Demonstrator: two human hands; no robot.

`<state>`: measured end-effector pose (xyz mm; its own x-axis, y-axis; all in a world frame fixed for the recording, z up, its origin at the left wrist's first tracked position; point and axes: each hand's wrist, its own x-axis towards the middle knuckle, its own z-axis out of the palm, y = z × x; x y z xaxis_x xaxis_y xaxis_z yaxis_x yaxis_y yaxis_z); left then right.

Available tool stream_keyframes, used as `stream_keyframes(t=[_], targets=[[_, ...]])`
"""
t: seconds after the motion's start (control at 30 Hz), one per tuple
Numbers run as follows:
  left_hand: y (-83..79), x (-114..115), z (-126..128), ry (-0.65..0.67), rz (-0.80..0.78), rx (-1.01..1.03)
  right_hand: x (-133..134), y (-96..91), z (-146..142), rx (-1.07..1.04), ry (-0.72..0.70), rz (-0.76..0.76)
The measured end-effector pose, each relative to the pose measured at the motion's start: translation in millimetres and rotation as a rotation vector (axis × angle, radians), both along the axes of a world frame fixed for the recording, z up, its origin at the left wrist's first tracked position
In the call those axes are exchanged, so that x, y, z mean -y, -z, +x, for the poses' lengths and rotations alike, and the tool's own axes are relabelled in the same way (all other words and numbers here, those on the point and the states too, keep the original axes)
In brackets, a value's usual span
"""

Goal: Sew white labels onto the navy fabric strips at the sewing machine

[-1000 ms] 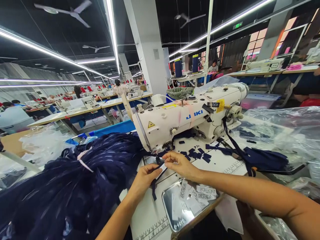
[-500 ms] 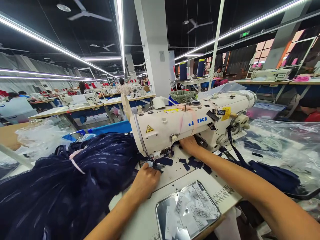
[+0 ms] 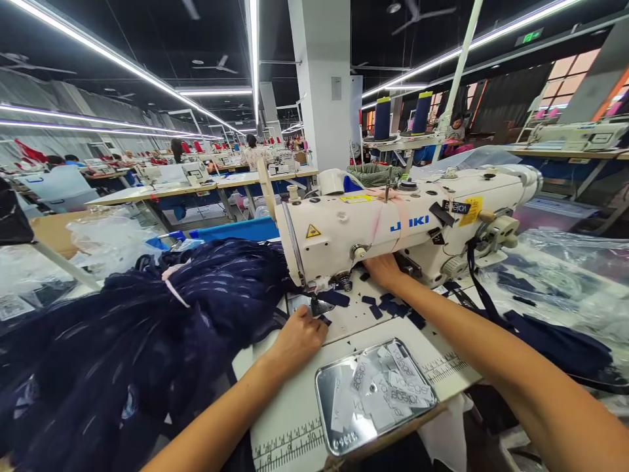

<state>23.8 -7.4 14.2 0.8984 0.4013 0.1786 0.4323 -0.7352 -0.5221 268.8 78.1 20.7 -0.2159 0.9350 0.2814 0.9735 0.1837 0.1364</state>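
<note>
A white JUKI sewing machine (image 3: 393,229) stands on the work table (image 3: 289,419). My left hand (image 3: 299,335) rests on the table just in front of the needle, fingers curled and pressing a small dark fabric piece (image 3: 333,298) under the presser foot. My right hand (image 3: 382,270) reaches under the machine arm behind the needle; its fingers are hidden there. A large heap of navy fabric (image 3: 147,341) lies to the left, touching the machine's head.
A shiny metal tray (image 3: 331,419) holding white printed labels sits at the table's front edge. Small navy cut pieces (image 3: 388,305) lie scattered under the machine. Clear plastic bags (image 3: 565,275) and a dark strap are at the right. Other sewing stations with people fill the background.
My right hand left the label by the needle and went under the machine arm. My left hand slid forward onto the fabric at the presser foot. The view has tilted slightly downward.
</note>
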Motion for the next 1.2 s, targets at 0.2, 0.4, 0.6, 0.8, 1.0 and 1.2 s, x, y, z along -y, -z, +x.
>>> stream_keyframes(t=[0.2, 0.4, 0.6, 0.8, 1.0, 1.2], targets=[[0.6, 11, -9, -0.025, -0.027, 0.014, 14, -1.9, 2, -0.021, 0.015, 0.086], [3.8, 10, -6, -0.027, -0.020, 0.035, 59, 6.1, -24, 0.013, -0.108, 0.182], [4.2, 14, -7, -0.048, -0.001, 0.045, 80, 16.4, -58, 0.100, -0.416, 0.098], [5.9, 15, -10, -0.056, -0.043, 0.085, 99, 19.8, -52, 0.035, -0.413, 0.048], [5.1, 15, -10, -0.079, -0.014, 0.073, 102, 18.1, -46, 0.020, -0.532, 0.022], [5.0, 16, -9, -0.084, 0.016, 0.038, 92, 16.2, -59, -0.001, -0.615, 0.111]])
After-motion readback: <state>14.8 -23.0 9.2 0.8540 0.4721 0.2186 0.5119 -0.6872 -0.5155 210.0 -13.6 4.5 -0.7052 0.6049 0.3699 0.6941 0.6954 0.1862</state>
